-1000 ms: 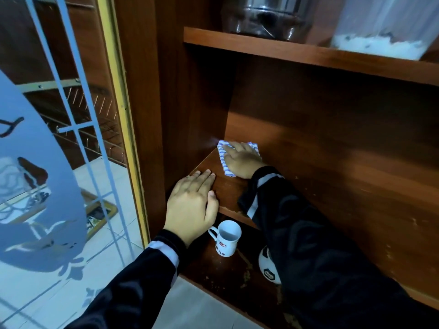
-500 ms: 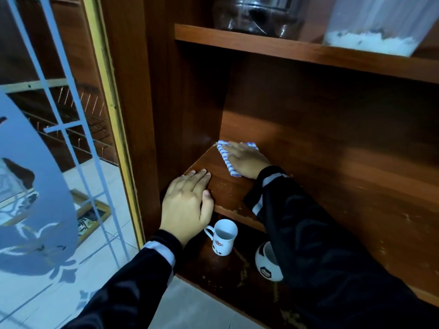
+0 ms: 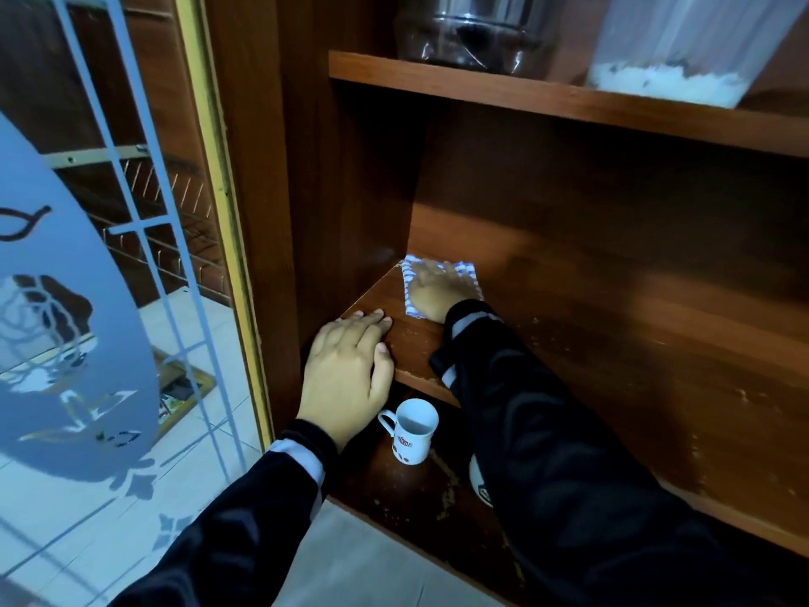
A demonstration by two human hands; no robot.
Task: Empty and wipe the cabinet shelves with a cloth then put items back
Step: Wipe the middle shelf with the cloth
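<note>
Nudged a bit deeper into the back left corner: striped cloth (image 3: pixel 465 273), pressed flat on the middle shelf (image 3: pixel 591 343) under the straight-fingered right hand (image 3: pixel 437 294). Left hand (image 3: pixel 346 374) lying flat on the shelf edge, holding nothing. Soft, light, floppy; push with flat palm or pinch a corner.

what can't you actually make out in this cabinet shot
Head view, the only one:
- Black-and-white item beside the white mug: mostly hidden by the right sleeve, so what it is cannot be told.
- Metal pot and clear container on the top shelf: cut off by the picture's top edge.
- Cloth: its middle is covered by the right hand.
- Print on the white mug: too small to read.
</note>
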